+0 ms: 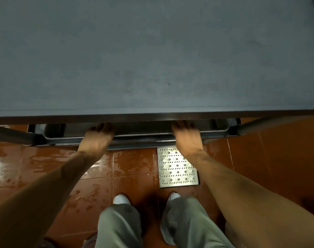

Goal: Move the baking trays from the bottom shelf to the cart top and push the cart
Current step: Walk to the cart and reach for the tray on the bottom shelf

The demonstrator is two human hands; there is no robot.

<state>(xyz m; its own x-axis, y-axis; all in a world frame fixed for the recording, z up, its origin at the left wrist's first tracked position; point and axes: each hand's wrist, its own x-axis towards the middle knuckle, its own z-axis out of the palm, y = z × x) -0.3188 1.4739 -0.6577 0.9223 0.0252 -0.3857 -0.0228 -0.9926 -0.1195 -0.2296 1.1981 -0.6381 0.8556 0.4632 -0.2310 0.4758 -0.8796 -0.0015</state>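
At the bottom of the frame stood two white shoes (121,199) on the wet brown floor (131,169), with a metal drain grate (177,167) just ahead. Both bare arms reached forward. The left hand (97,138) and the right hand (186,138) each grasped the near rim of the baking tray (143,134) on the bottom shelf, fingers curled over it. Above, the grey cart top (152,54) filled the upper frame.
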